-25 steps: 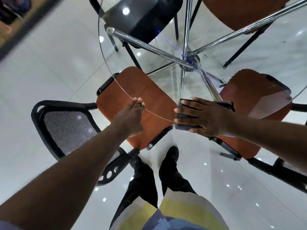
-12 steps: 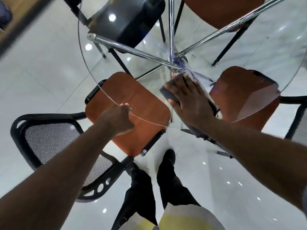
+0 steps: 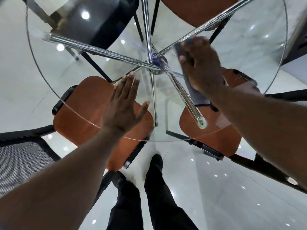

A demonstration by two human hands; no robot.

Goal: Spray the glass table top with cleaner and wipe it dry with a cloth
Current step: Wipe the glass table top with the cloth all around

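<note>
Right now the person is leaning over a round glass table top (image 3: 240,52), which is filling most of the upper half of the frame, its near edge curving across the middle. The right hand (image 3: 199,63), in the upper right of centre, is pressing flat on a dark grey cloth (image 3: 197,95); the fingers are lying spread over the cloth rather than curled round it, and the hand is blurred. The cloth is showing past the fingertips at the top and again below the wrist, lying on the glass just right of the chrome hub (image 3: 156,63) where the table's legs are meeting. The left hand (image 3: 123,106), at the centre of the frame, is open, fingers stretched out together and thumb splayed to the right, holding nothing; whether the palm is touching the glass or hovering just above it I cannot tell. Through the glass, chrome legs (image 3: 182,92) are fanning outward from the hub. An orange chair seat (image 3: 86,103) is sitting under the left hand at lower left, and another orange seat (image 3: 216,138) is showing at lower right. A black mesh chair back (image 3: 21,156) is standing at the left edge. Below, the person's dark trousers (image 3: 159,196) are standing on a glossy white floor (image 3: 232,188).
</note>
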